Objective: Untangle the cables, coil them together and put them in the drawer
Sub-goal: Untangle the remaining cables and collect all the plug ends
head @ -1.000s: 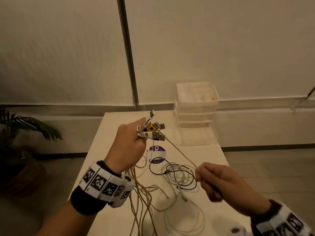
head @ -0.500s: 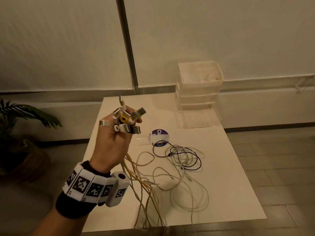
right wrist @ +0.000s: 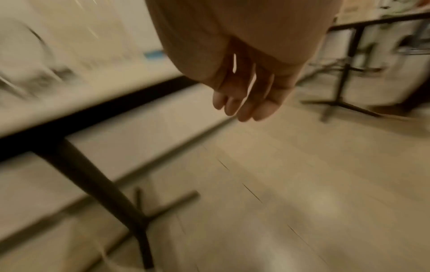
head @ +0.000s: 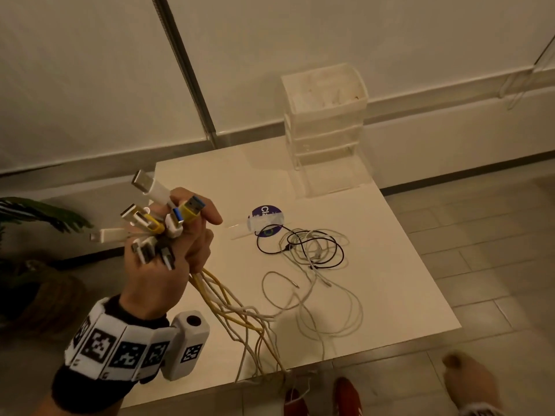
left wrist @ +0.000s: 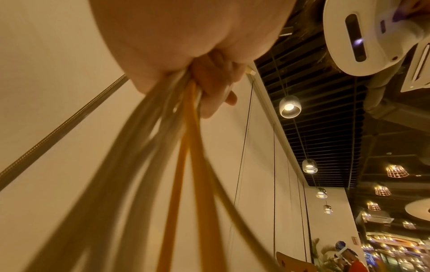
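Our left hand clenches the cables by their plugs above the desk, right hand empty — lifting now could tighten the tangled loops, or drag them off the edge — drawer shut

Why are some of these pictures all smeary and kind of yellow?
Head view: dim, warm yellowish light, mostly sharp; the left hand gripping the bundle of white and yellow USB cables is clear, while the right hand at the corner is soft. Left wrist view: the cables streak with blur, and the hanging ceiling lamps flare. Right wrist view: smeared all over.
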Available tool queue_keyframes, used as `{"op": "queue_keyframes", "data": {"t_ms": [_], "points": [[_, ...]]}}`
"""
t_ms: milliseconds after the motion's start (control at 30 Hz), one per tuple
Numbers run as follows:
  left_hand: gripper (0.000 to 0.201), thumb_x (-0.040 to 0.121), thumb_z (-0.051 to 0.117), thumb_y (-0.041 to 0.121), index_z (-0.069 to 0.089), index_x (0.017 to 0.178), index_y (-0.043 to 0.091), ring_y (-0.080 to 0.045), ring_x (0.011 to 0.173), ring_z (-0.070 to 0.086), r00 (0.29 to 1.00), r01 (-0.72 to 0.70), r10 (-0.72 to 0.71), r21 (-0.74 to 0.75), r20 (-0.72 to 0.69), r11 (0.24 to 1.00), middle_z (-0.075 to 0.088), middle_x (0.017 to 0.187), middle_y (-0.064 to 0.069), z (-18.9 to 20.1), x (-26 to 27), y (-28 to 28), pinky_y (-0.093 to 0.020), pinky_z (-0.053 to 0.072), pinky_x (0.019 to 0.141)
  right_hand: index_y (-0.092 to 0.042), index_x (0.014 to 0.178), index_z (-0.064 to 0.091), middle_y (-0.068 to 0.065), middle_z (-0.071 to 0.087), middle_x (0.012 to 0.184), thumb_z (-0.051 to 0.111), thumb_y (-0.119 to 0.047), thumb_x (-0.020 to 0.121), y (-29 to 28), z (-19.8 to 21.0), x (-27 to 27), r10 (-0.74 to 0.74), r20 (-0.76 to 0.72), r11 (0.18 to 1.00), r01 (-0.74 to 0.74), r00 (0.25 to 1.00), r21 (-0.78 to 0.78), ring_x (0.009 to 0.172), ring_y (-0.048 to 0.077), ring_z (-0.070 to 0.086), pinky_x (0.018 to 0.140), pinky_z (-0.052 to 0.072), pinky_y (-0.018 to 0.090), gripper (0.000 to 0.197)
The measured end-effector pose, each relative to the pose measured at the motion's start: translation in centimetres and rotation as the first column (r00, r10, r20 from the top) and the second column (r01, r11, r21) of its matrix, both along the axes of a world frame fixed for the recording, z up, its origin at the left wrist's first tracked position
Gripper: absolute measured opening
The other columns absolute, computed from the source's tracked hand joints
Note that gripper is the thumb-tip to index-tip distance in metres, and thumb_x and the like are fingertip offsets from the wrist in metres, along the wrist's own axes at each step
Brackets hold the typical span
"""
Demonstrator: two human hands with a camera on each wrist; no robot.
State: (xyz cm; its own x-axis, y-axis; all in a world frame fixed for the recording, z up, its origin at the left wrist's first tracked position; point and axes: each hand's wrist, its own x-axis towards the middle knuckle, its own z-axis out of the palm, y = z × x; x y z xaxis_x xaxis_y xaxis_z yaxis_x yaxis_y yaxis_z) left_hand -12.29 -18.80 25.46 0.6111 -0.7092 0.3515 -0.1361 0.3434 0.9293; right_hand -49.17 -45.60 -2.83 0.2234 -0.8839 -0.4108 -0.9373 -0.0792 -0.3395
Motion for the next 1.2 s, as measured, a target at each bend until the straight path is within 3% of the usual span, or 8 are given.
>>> {"op": "queue_keyframes", "data": {"t_ms": [100,300,567,733,800,933,1067,1200], "points": [[0.035,0.086,0.065,0.049,0.063,0.081,0.015,0.002,0.039,0.031,1.0,0.01,-0.01,0.024,-0.014,1.0,0.033,0.049,0.008,-0.7,-0.4,-0.2,-0.007,0.029,0.044,-0.005,0.082,0.072,0.017,0.072,0.088,0.061,0.014,0.074,1.5,3.8,9.3,0.277,0.219,0.957,-0.247,0.936,-0.152,0.081,0.036,0.067,0.078,0.048,0.036,0.023],[0.041,0.088,0.063,0.048,0.056,0.083,0.008,0.0,0.039,0.029,0.999,-0.036,0.037,0.042,-0.006,0.998,0.038,0.051,0.012,-1.2,-1.3,-0.7,-0.01,0.028,0.042,-0.015,0.116,0.06,0.009,0.059,0.119,0.047,-0.023,0.094,3.3,2.1,23.1,0.754,0.045,0.657,-0.754,0.656,-0.027,0.107,0.03,0.058,0.088,0.048,0.035,0.026],[0.03,0.103,0.039,0.018,0.049,0.083,-0.001,0.001,0.039,0.032,0.985,-0.16,0.164,0.073,-0.055,0.984,0.039,0.05,0.01,-2.1,-1.5,0.2,-0.01,0.03,0.041,-0.011,0.127,0.045,0.009,0.051,0.125,0.044,-0.011,0.095,3.9,-1.1,25.7,0.684,-0.084,0.722,-0.688,0.725,-0.066,0.106,0.032,0.06,0.079,0.047,0.037,0.031],[0.033,0.104,0.04,0.019,0.053,0.078,0.003,-0.001,0.038,0.032,0.97,-0.208,0.214,0.065,-0.113,0.976,0.038,0.049,0.01,-2.3,-1.2,0.4,-0.011,0.03,0.041,-0.01,0.093,0.051,0.012,0.064,0.092,0.049,-0.017,0.094,2.1,3.4,25.4,0.471,0.318,0.873,-0.487,0.823,-0.033,0.079,0.029,0.063,0.07,0.054,0.039,0.007],[0.032,0.093,0.059,0.032,0.055,0.08,0.003,-0.003,0.039,0.028,0.974,-0.216,0.219,0.064,-0.048,0.974,0.038,0.05,0.009,-1.8,-1.3,-0.4,-0.012,0.027,0.041,-0.011,0.091,0.05,0.012,0.068,0.078,0.051,-0.014,0.094,1.5,7.7,25.3,0.32,0.558,0.905,-0.421,0.766,0.059,0.066,0.028,0.067,0.058,0.058,0.04,0.004],[0.019,0.093,0.045,0.01,0.057,0.083,-0.002,0.006,0.046,0.046,0.969,-0.232,0.221,0.095,0.114,0.968,0.054,0.054,0.019,-0.9,-1.3,-2.8,-0.006,0.035,0.047,-0.019,0.103,0.059,0.016,0.068,0.065,0.049,0.001,0.09,0.1,17.9,26.6,0.218,0.826,0.868,-0.491,0.52,0.08,0.057,0.031,0.066,0.054,0.055,0.035,0.026],[0.019,0.091,0.041,0.005,0.057,0.089,-0.004,0.01,0.05,0.056,0.96,-0.214,0.195,0.075,0.201,0.974,0.056,0.052,0.021,0.8,-1.1,-5.0,-0.002,0.039,0.049,-0.001,0.103,0.065,0.022,0.068,0.084,0.048,0.004,0.092,-1.3,25.0,28.4,0.04,0.935,0.778,-0.598,0.351,0.191,0.074,0.032,0.065,0.062,0.053,0.037,0.021],[0.019,0.091,0.044,0.01,0.058,0.088,-0.001,0.007,0.049,0.055,0.94,-0.239,0.226,0.022,0.254,0.971,0.056,0.053,0.021,2.3,-0.7,-6.1,-0.005,0.04,0.048,-0.007,0.116,0.061,0.011,0.073,0.106,0.05,0.006,0.093,-1.8,28.7,29.2,0.259,0.941,0.671,-0.742,0.219,-0.012,0.092,0.025,0.069,0.07,0.053,0.035,0.029]]}}
